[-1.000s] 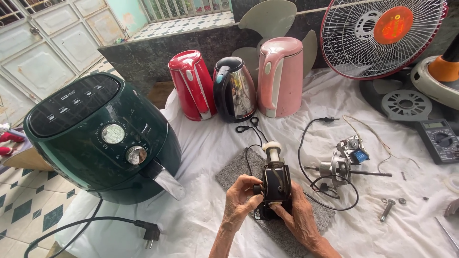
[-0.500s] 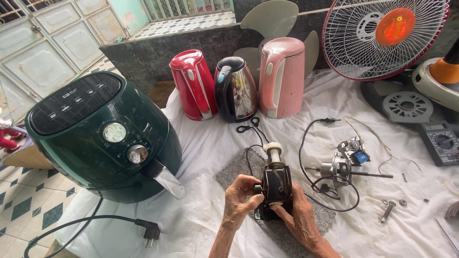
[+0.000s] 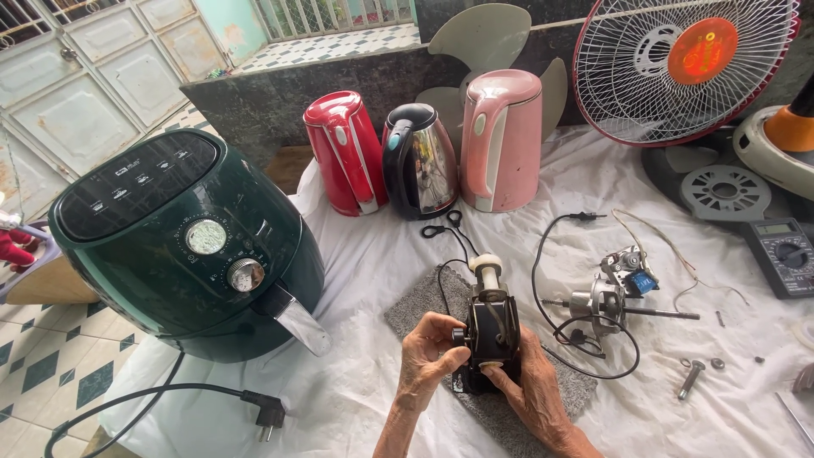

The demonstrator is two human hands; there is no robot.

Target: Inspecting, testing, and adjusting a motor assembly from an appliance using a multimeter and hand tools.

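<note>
Hands point(image 3: 487, 373) both grip my small black motor point(image 3: 492, 335) upright on the grey mat point(image 3: 415, 309), and a slip could topple it onto its trailing wire point(image 3: 445, 276).

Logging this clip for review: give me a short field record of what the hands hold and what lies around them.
left hand: grips the left side of small black motor unit
right hand: steadies its right side
under it: grey mat on white cloth
left: green air fryer, unplugged
behind: red kettle, steel kettle, pink kettle
right: bare fan motor, multimeter
</note>
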